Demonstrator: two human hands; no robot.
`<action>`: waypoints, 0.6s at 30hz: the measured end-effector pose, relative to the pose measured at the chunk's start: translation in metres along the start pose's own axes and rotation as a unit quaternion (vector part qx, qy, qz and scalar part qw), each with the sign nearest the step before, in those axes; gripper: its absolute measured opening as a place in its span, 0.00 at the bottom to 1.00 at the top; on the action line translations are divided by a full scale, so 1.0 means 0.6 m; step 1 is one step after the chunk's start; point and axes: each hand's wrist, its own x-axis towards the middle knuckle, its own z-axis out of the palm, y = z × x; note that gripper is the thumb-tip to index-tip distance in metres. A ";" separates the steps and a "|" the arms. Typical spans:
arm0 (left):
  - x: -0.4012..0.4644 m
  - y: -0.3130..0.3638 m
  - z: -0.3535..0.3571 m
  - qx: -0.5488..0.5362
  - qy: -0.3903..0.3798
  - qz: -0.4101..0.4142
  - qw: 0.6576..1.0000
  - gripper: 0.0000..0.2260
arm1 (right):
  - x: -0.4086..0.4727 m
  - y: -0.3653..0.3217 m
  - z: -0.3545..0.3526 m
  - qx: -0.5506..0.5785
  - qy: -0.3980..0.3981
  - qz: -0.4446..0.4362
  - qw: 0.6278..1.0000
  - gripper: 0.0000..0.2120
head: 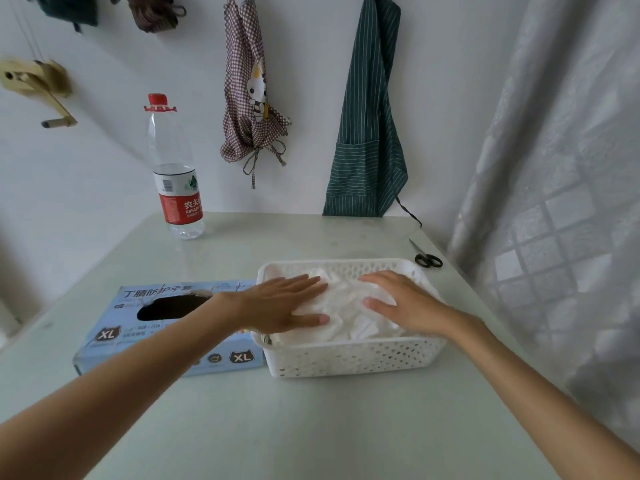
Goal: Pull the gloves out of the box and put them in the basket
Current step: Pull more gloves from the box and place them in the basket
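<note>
A white perforated basket (353, 356) stands on the pale table, holding a pile of white gloves (346, 306). My left hand (280, 304) lies flat on the left side of the pile, fingers straight. On the right side of the pile my right hand (401, 303) presses down, also with straight fingers. Left of the basket and touching it lies the light blue glove box (114, 337), marked XL. Its oval top opening (169, 306) looks dark, and no glove shows in it.
A clear water bottle (176, 178) with a red cap stands at the table's back left. Black scissors (427, 258) lie near the right edge behind the basket. Two aprons (367, 133) hang on the wall, and a curtain (561, 202) hangs at the right.
</note>
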 end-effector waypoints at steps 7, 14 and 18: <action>0.022 0.004 0.014 0.204 -0.092 -0.065 0.973 0.37 | 0.019 -0.004 -0.006 -0.159 -0.271 0.112 0.943 0.44; 0.028 0.005 0.021 0.246 -0.115 -0.084 0.959 0.35 | 0.035 0.018 0.013 -0.145 -0.295 0.099 0.939 0.50; 0.018 0.009 0.003 0.150 -0.087 -0.073 0.982 0.39 | 0.017 0.017 -0.005 -0.026 -0.227 0.081 0.970 0.48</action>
